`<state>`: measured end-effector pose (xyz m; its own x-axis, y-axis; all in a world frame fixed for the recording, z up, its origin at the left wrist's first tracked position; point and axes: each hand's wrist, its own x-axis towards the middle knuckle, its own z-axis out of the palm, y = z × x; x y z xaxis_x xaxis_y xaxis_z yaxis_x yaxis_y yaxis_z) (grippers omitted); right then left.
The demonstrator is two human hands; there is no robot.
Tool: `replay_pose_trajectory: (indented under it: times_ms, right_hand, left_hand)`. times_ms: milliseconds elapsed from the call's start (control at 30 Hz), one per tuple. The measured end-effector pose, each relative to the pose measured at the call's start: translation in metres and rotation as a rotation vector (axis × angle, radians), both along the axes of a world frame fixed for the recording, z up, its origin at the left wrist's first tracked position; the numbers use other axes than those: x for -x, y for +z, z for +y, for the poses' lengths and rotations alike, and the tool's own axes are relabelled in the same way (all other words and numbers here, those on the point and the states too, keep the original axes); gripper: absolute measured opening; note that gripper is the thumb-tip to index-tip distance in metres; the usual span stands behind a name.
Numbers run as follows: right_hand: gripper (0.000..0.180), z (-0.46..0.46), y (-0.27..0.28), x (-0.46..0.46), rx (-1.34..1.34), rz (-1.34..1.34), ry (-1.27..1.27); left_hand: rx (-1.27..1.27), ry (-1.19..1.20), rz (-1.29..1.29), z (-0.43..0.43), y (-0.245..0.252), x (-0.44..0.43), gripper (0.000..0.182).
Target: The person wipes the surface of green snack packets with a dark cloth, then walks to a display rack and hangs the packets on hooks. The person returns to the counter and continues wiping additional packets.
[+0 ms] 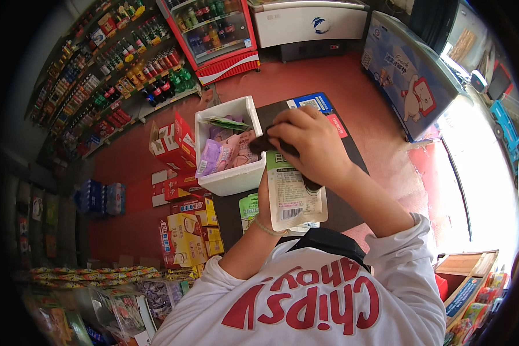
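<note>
My left hand (264, 203) holds a green and cream plastic food pouch (296, 194) upright from behind, its printed back and barcode facing up at me. Over the pouch's top, my right hand (300, 134) grips a dark brown cloth (264, 145), whose lower end shows beside the pouch. To the left a white foam box (231, 184) stands on the dark table (346, 155), with several purple and pink pouches (229, 151) and a green packet (227, 123) inside. Another green pouch (248, 209) lies on the table near my left wrist.
Red cartons (173, 145) and yellow boxes (186, 238) are stacked left of the table. A blue printed code card (313, 104) lies at its far edge. Beyond are drink shelves (125, 65), a red-framed drinks fridge (212, 39) and chest freezers (311, 24). Hanging snack packets (95, 274) line the lower left.
</note>
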<state>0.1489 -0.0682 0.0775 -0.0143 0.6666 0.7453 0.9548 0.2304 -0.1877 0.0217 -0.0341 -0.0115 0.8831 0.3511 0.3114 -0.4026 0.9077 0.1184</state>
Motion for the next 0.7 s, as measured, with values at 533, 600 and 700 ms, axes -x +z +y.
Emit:
replay_pose_trajectory:
  times_ms: [533,600,700]
  right_hand:
    - [0.014,0.014,-0.007,-0.005,-0.065,0.115,-0.115]
    - [0.012,0.014,-0.013,-0.008,0.007,0.223,-0.176]
    - [0.012,0.003,-0.028,0.010,0.058,0.332,-0.140]
  left_hand:
    - [-0.078,0.312,0.284,0.010,0.025,0.013,0.054]
    - [-0.048,0.298,0.324,0.012,0.028,0.012,0.053]
    - [0.028,0.379,0.315,0.025,0.023,0.007,0.050]
